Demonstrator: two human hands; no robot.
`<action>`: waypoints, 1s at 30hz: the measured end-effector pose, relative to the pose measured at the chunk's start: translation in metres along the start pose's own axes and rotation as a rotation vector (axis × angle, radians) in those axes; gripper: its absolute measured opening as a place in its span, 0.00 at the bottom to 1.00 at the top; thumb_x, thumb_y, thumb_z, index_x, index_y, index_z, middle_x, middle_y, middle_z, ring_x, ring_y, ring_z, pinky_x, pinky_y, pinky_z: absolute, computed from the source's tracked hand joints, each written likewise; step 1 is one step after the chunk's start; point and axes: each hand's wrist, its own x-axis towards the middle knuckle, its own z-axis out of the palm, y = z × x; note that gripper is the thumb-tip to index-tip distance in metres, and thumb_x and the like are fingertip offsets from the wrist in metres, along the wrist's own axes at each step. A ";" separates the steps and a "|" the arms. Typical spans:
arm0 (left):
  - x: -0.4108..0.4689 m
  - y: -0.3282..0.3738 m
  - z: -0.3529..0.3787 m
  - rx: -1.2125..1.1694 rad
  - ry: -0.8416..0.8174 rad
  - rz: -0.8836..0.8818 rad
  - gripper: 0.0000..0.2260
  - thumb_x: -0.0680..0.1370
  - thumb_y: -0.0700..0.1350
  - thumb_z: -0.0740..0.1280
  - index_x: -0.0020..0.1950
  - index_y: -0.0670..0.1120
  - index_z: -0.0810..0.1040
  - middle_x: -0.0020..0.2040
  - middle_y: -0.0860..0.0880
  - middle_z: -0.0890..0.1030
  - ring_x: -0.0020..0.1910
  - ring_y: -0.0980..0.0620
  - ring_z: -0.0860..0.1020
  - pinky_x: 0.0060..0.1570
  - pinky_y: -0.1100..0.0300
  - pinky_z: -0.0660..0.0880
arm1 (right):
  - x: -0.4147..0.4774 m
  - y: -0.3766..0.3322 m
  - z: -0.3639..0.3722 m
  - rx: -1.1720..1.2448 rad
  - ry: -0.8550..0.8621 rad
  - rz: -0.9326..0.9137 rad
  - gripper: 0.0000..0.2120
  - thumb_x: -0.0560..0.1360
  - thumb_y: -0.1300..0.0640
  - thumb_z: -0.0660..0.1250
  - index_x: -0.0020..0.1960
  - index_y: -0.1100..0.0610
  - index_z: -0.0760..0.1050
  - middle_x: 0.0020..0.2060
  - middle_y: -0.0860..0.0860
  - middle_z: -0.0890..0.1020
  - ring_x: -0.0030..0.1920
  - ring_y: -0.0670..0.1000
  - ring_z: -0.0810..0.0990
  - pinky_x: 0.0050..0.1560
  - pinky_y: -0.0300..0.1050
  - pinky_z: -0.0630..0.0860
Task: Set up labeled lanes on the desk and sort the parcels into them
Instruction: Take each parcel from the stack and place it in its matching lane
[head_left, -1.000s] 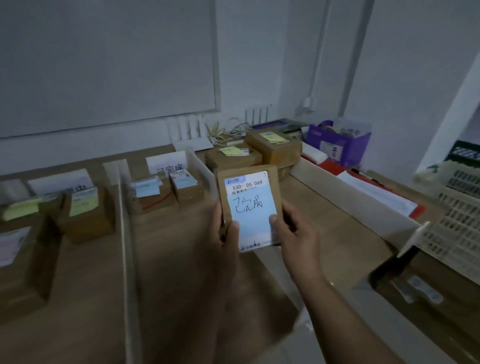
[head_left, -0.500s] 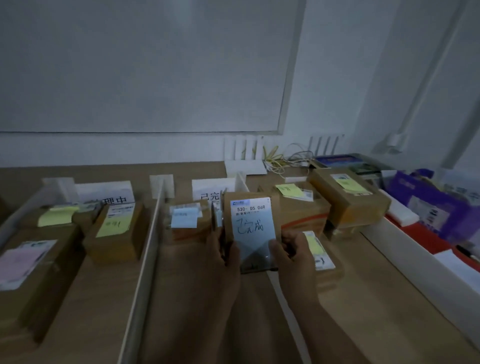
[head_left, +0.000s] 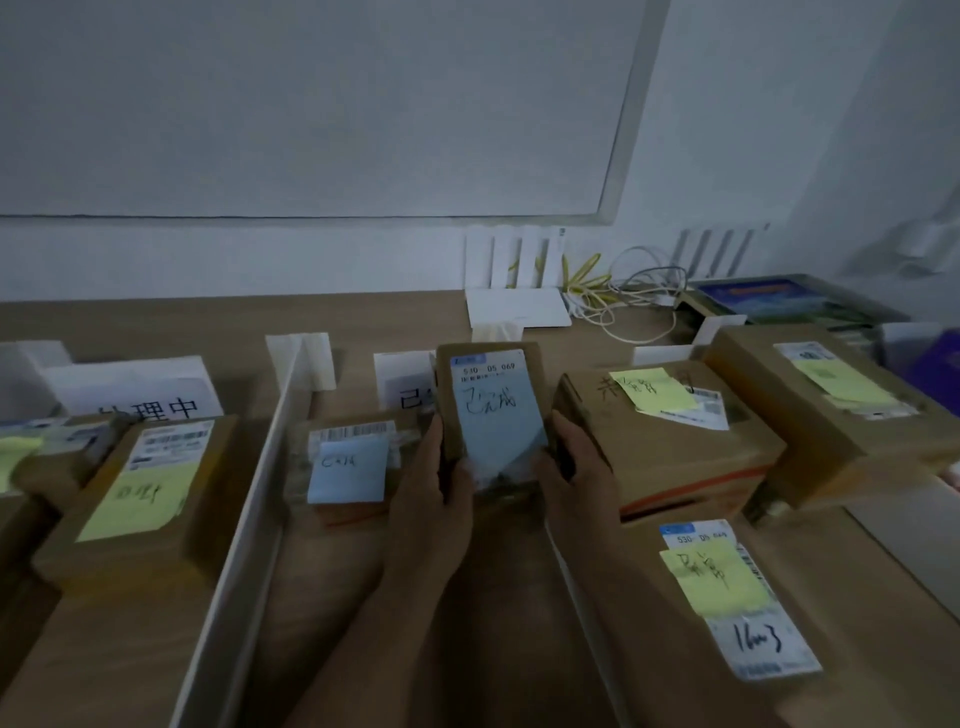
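Left hand (head_left: 431, 499) and right hand (head_left: 571, 467) gripping small brown parcel (head_left: 491, 415), blue note, label 530-05 069

1. The left hand (head_left: 431, 501) and right hand (head_left: 574, 467) grip the lower sides of a small parcel (head_left: 491, 402), tilted upright, blue label facing the camera.
2. Toward the left edge of the bench (head_left: 363, 322) lie a blue-noted box (head_left: 347, 467) and a white divider (head_left: 249, 499).

I'm looking at a wooden desk (head_left: 363, 317), split by a white divider strip (head_left: 244, 519) standing on edge. Left of it, a yellow-noted parcel (head_left: 140, 493) sits before a white label card (head_left: 135, 389). Right of it lies a blue-noted parcel (head_left: 348, 467). At the back are a white router (head_left: 517, 312) and tangled cables (head_left: 623, 296).
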 end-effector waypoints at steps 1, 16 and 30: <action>0.003 -0.002 0.001 0.029 -0.016 0.000 0.26 0.81 0.49 0.58 0.77 0.53 0.52 0.74 0.51 0.64 0.71 0.53 0.64 0.63 0.61 0.65 | 0.003 0.001 0.002 -0.003 -0.010 0.006 0.20 0.78 0.60 0.63 0.68 0.48 0.67 0.57 0.41 0.75 0.57 0.42 0.74 0.45 0.25 0.72; -0.031 0.012 -0.025 0.068 -0.032 -0.035 0.27 0.80 0.52 0.60 0.77 0.53 0.54 0.74 0.50 0.63 0.72 0.52 0.62 0.67 0.57 0.62 | -0.031 -0.033 -0.004 -0.263 -0.007 -0.038 0.30 0.77 0.59 0.66 0.75 0.54 0.57 0.71 0.51 0.65 0.68 0.44 0.62 0.64 0.37 0.58; -0.194 0.067 -0.112 0.141 0.126 -0.063 0.23 0.77 0.58 0.64 0.68 0.50 0.69 0.65 0.48 0.75 0.64 0.51 0.73 0.63 0.54 0.71 | -0.185 -0.119 -0.037 -0.349 -0.087 -0.272 0.16 0.76 0.50 0.65 0.61 0.55 0.74 0.57 0.46 0.76 0.59 0.48 0.74 0.62 0.48 0.72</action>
